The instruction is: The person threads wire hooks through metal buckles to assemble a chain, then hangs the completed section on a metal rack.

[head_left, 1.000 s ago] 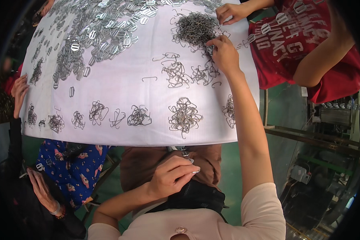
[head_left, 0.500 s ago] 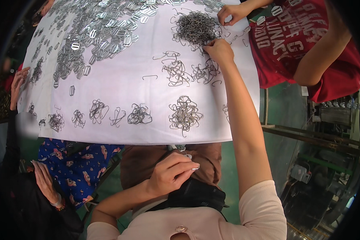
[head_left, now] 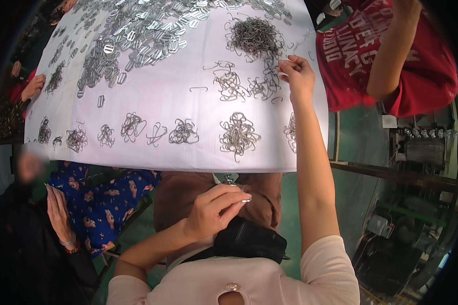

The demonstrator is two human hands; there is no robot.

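Observation:
My left hand is closed in a pinch above my lap. A small shiny silver metal piece shows at its fingertips, mostly covered by the fingers. Just past that hand, several small metal pieces show at the table's edge. My right hand reaches over the table's right side, thumb and fingers pinched together; what they hold, if anything, is too small to make out. Beside it lies a loose cluster of bent wire hooks, and beyond is a dense pile of hooks.
Flat silver slotted buckles are heaped across the far left of the white-covered table. Small hook clusters line the near edge. A person in a red shirt sits at right; another person's hand rests at left.
My right hand has drawn back from the edge of the dense hook pile, toward the right. The red-shirted person's hand has left the table. My left hand keeps its pinch.

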